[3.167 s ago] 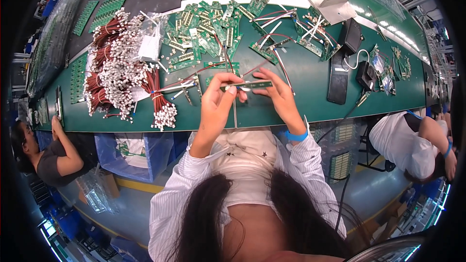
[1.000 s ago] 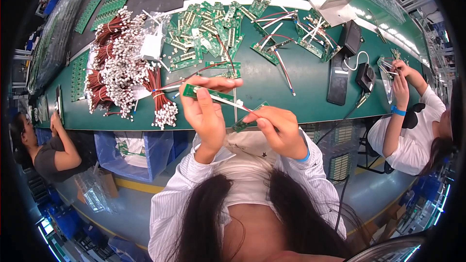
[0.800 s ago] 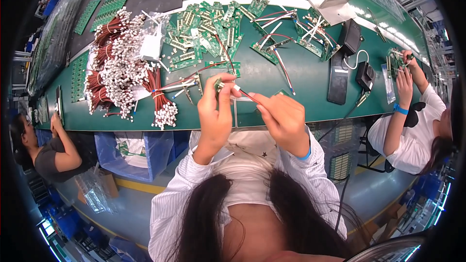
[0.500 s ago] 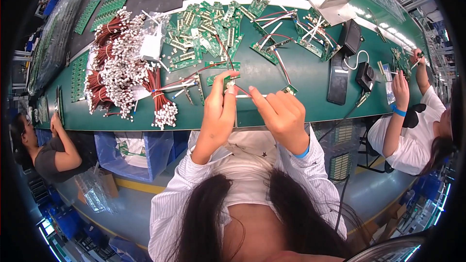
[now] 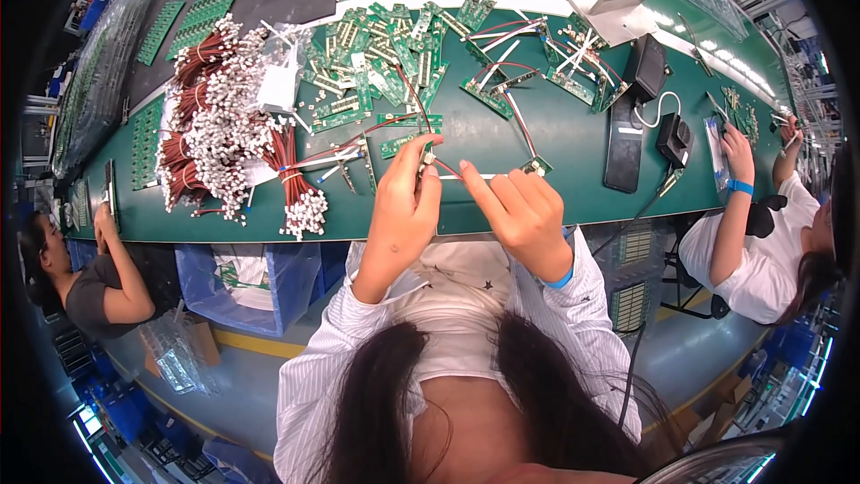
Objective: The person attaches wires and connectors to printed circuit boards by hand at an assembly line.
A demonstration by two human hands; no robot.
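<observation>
My left hand [image 5: 400,220] is closed in a pinch on a small green circuit board [image 5: 428,159] with a white connector, mostly hidden by the fingers. From there a red and white cable [image 5: 447,174] runs across to my right hand [image 5: 522,220]. That hand is closed, its index finger reaching along the cable and its other fingers curled; the thumb is hidden. Just behind its knuckles lies another small green board [image 5: 538,165]. A dark red wire [image 5: 414,94] rises past my left fingertips toward a heap of loose green boards [image 5: 376,58].
Bundled red cables with white plugs [image 5: 202,116] lie at left on the green table [image 5: 466,121]. Wired boards [image 5: 573,81] sit at back right, near a black phone [image 5: 623,157] and a black box [image 5: 675,141]. A blue bin [image 5: 291,282] stands below. Co-workers sit on either side.
My left hand has shifted slightly, and the board in its pinch sits a little lower and tilted. My right hand barely moves. The right co-worker's far hand has come down and outward.
</observation>
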